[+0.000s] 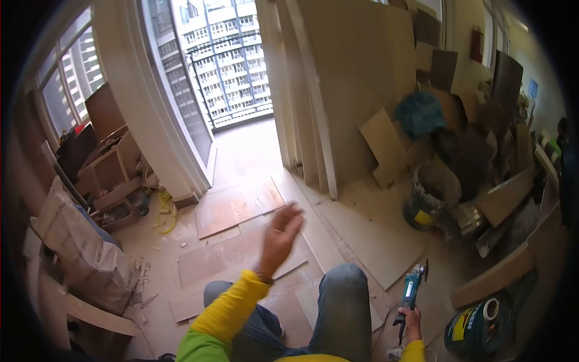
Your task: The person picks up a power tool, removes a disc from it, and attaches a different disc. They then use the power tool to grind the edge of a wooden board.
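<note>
My left hand (281, 240), in a yellow sleeve, is raised in front of my knees, above the boards on the floor. Its fingers look loosely stretched and slightly blurred, and nothing shows in them. Low on the right, my right hand (411, 321) is wrapped round the rear of a teal angle grinder (411, 291). The grinder's disc end points up and away from me, beside my right knee. A dark cord trails from its back end. Thin wooden boards (241, 208) lie flat on the floor ahead.
A teal paint bucket (473, 329) stands right of the grinder. Farther back are a dirty bucket (431, 193), scrap boards (386, 151) and a blue cloth (420, 114). Leaning sheets (356, 78) flank the balcony doorway. A white sack (87, 247) and debris lie left.
</note>
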`<state>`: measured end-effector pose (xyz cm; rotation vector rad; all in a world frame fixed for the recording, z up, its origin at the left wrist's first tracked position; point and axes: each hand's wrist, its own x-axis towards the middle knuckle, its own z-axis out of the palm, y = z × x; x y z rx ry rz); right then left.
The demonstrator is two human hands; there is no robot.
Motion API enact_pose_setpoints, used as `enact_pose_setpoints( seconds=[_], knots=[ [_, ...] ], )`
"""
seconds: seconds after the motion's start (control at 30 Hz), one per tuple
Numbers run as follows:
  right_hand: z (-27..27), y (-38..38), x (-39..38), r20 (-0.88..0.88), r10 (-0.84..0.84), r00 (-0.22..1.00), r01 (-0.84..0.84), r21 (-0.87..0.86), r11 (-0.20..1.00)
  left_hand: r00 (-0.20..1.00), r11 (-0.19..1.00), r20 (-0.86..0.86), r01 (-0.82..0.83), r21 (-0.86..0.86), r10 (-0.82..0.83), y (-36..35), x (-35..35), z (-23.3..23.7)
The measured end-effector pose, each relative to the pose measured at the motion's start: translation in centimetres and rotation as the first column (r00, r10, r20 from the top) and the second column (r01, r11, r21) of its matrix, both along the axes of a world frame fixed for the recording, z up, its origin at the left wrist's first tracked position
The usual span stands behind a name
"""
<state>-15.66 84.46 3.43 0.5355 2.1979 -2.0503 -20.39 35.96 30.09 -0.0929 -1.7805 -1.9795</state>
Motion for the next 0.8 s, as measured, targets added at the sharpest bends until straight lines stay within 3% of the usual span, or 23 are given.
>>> enact_pose_setpoints(
  seconds=[0.03, 0.07, 0.13, 0.27, 0.4, 0.47, 0.5, 0.6, 0.67, 0.73, 0.77, 0.8],
  knots=[
    [2.4, -1.0, -0.4, 0.007, 0.064, 0.998, -0.064, -0.01, 0.998, 0.998, 0.999, 0.029, 0.051, -0.003, -0.051, 1.1, -0.8, -1.8],
    [5.2, -2.2, -0.7, -0.012, 0.068, 0.998, -0.068, -0.006, 0.998, 0.994, 0.99, 0.065, 0.093, -0.109, -0.086, 2.0, -1.8, -4.1],
    [11.6, -5.4, -1.3, -0.077, 0.173, 0.982, -0.172, 0.025, 0.985, 0.981, 0.958, 0.106, 0.181, -0.222, -0.161, 4.4, -1.7, -4.9],
    [22.3, -12.2, -1.0, -0.174, 0.387, 0.905, -0.368, 0.135, 0.92, 0.955, 0.953, 0.17, 0.268, -0.139, -0.243, 7.8, 0.0, -5.0],
    [23.9, -16.3, -1.0, -0.14, 0.622, 0.771, -0.588, 0.219, 0.778, 0.963, 0.964, 0.08, 0.261, -0.059, -0.256, 8.1, 1.8, -5.5],
    [26.3, -19.4, 0.6, -0.142, 0.692, 0.708, -0.65, 0.252, 0.717, 0.992, 0.996, 0.122, 0.026, -0.085, -0.016, 8.1, 3.1, -5.0],
    [30.2, -21.9, 3.7, -0.105, 0.693, 0.714, -0.612, 0.388, 0.689, 0.972, 1.0, 0.232, -0.019, -0.02, 0.023, 7.6, 4.1, -3.9],
    [30.9, -23.3, 4.1, 0.019, 0.719, 0.695, -0.631, 0.498, 0.596, 0.953, 1.0, 0.301, 0.007, 0.03, -0.016, 5.5, 5.9, -2.5],
    [30.5, -23.4, 3.9, -0.047, 0.755, 0.654, -0.624, 0.531, 0.573, 0.955, 0.999, 0.293, -0.023, -0.047, 0.035, 5.0, 5.5, -3.1],
    [30.9, -24.1, 4.1, -0.11, 0.792, 0.601, -0.603, 0.587, 0.539, 0.906, 0.995, 0.418, -0.038, -0.092, 0.073, 4.4, 5.8, -2.5],
    [31.7, -24.2, 4.3, -0.109, 0.794, 0.598, -0.603, 0.592, 0.535, 0.907, 0.995, 0.415, -0.042, -0.088, 0.075, 4.2, 5.6, -2.6],
    [33.8, -25.1, 4.9, 0.015, 0.773, 0.634, -0.652, 0.546, 0.525, 0.901, 0.997, 0.431, -0.037, -0.063, 0.061, 3.8, 5.4, -2.6]
  ],
)
